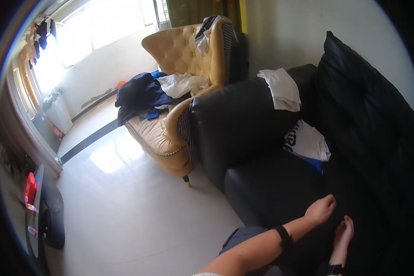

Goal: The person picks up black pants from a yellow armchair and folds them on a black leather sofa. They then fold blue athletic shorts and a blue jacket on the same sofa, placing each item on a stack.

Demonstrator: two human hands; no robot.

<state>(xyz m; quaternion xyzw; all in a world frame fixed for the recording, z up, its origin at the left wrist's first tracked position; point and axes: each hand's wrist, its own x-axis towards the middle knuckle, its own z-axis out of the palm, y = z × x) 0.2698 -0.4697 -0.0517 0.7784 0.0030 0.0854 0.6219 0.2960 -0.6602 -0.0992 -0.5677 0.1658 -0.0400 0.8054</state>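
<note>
My left hand (321,209) is over the black leather sofa seat (262,186), its fingers curled in and no object visible in it. A dark band (284,236) circles that forearm. Just below and to the right, my right hand (345,230) has loosely bent fingers, the thumb apart from them, with nothing seen in its grasp. The two hands do not touch. Farther up the seat lies a folded white garment with black lettering (308,140), partly covering a blue one (314,163). Another folded white garment (282,90) drapes over the sofa's armrest (234,120).
A tan tufted armchair (179,45) beside the sofa bears heaped dark clothes (145,91) and white cloth (183,84). A large black cushion (365,96) leans at the right. At far left stands a low table with a red item (30,188). Laundry (41,36) hangs near the window.
</note>
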